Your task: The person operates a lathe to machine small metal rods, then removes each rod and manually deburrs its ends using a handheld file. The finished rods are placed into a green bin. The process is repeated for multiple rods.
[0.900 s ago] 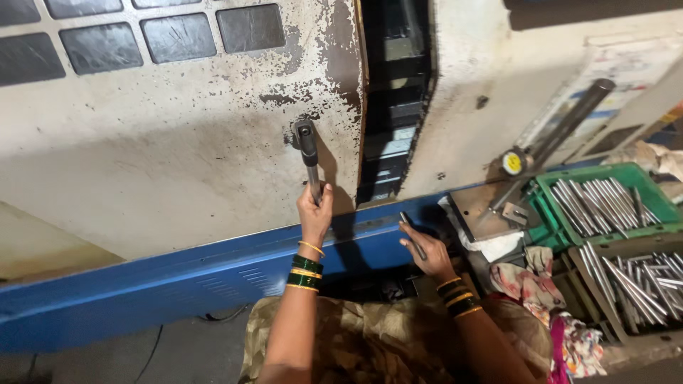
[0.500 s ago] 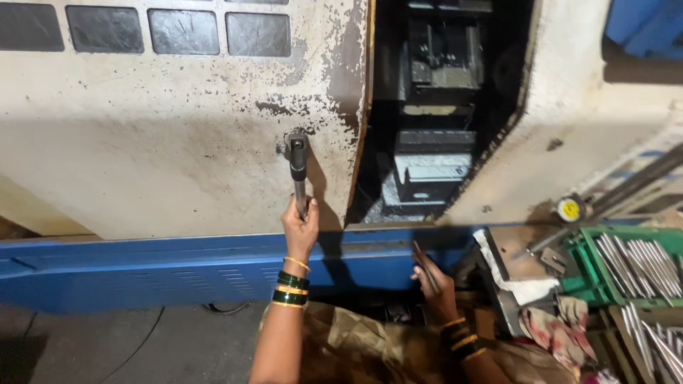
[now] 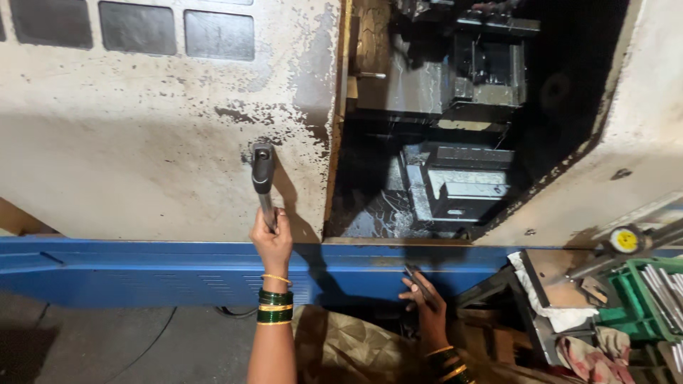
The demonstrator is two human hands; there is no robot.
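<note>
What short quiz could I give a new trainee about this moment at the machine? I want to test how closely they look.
1. True or false: the left hand grips the lower end of the door handle on the worn cream machine door.
2. What does the right hand hold? A) a slim dark rod-shaped tool B) a rag C) nothing
3. Fill in: the green crate at the right edge holds many thin metal ____.

Key
1. True: the fingers wrap the handle's lower end.
2. A: the tool lies in the right hand, in front of the blue base panel.
3. Rods.
</note>
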